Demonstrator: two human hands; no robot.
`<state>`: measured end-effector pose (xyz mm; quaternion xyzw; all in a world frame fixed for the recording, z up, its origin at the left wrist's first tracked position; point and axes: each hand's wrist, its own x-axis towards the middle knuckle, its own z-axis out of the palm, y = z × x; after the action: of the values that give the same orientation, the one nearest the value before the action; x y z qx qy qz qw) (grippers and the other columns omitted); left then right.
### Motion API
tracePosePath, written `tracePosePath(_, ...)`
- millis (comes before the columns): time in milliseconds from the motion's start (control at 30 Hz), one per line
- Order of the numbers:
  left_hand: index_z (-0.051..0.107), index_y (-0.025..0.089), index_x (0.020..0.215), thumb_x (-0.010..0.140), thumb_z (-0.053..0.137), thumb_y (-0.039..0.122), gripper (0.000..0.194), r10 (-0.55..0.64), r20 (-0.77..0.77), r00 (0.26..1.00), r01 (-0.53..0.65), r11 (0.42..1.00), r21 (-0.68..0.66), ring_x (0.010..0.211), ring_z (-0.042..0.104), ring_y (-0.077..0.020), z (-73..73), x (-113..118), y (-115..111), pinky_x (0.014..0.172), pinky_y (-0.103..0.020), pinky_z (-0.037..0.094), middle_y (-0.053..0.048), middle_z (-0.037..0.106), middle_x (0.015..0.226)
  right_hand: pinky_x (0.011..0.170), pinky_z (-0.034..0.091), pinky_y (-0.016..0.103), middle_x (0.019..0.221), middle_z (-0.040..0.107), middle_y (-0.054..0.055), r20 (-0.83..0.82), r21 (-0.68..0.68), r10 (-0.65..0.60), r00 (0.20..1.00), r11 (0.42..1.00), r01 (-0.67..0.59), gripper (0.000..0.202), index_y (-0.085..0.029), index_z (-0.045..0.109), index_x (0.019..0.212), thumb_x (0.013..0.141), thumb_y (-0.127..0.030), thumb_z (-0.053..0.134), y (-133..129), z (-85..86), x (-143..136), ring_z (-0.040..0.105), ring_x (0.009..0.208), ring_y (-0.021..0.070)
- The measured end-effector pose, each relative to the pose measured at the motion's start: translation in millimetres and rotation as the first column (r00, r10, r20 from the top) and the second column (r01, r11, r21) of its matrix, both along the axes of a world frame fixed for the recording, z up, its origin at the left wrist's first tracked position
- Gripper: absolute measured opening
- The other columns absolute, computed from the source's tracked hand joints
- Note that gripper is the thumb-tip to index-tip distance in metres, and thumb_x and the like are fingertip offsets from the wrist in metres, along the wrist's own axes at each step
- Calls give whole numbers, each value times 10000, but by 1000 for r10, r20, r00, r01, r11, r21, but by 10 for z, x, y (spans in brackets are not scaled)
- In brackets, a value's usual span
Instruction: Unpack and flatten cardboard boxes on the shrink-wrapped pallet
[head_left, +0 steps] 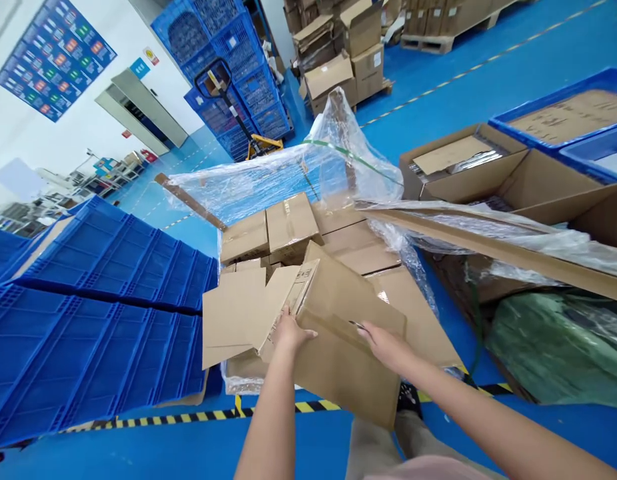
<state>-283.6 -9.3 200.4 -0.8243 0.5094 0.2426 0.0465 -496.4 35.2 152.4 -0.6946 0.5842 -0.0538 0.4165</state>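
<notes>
A cardboard box point(346, 340) is tipped on its side in front of me, its flaps point(237, 307) spread out to the left. My left hand point(289, 331) grips the box at its edge, thumb on the near side and fingers over the flap side. Close to the taped seam on the box's face, my right hand point(383, 341) is closed around a small knife point(358, 325). Only the knife's thin dark tip shows; the fingers hide the rest. Behind lie more closed cartons point(290, 223), packed together within torn clear stretch film point(268, 177).
Blue plastic crates point(88, 347) are stacked at the left. On the right, a long cardboard edge strip point(503, 247) slants over open boxes point(543, 180), with a green plastic bag point(558, 340) below. A pallet jack point(238, 113) stands behind. Yellow-black tape point(188, 418) marks the floor.
</notes>
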Motion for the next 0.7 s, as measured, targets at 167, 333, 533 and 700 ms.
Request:
tracePosePath(167, 392, 176, 1204, 485, 711, 390, 815, -5, 20, 1000, 6, 1000, -22, 1131, 419, -246, -169, -27, -22, 905, -314, 341, -123, 449, 1250, 577, 309, 236, 891, 612, 47, 48, -136, 53, 997, 990, -46, 309, -208, 463, 898, 895, -341, 184, -387, -36, 663, 566, 778, 162)
tracePosePath(333, 423, 142, 1176, 529, 681, 396, 741, -67, 70, 995, 71, 996, -57, 1156, 391, -244, -223, -120, 27, 932, -312, 324, -135, 406, 1284, 600, 320, 243, 936, 603, 57, 35, -142, 67, 997, 988, -62, 311, -197, 439, 944, 901, -324, 159, -549, -106, 847, 561, 810, 166)
tracePosePath(533, 479, 143, 1132, 544, 667, 422, 678, -100, 73, 992, 103, 994, -42, 1183, 354, -241, -227, -109, 17, 956, -303, 299, -112, 352, 1326, 617, 339, 248, 954, 606, 52, 8, -133, 131, 991, 983, -129, 296, -209, 468, 954, 895, -328, 203, -589, -110, 779, 563, 830, 174)
tracePosePath(700, 503, 156, 1112, 556, 656, 428, 638, -109, 90, 990, 112, 993, -34, 1176, 364, -231, -223, -129, 21, 954, -297, 304, -92, 339, 1337, 608, 347, 255, 954, 610, 55, -6, -125, 167, 986, 978, -166, 306, -215, 464, 977, 894, -330, 192, -600, -100, 762, 571, 822, 181)
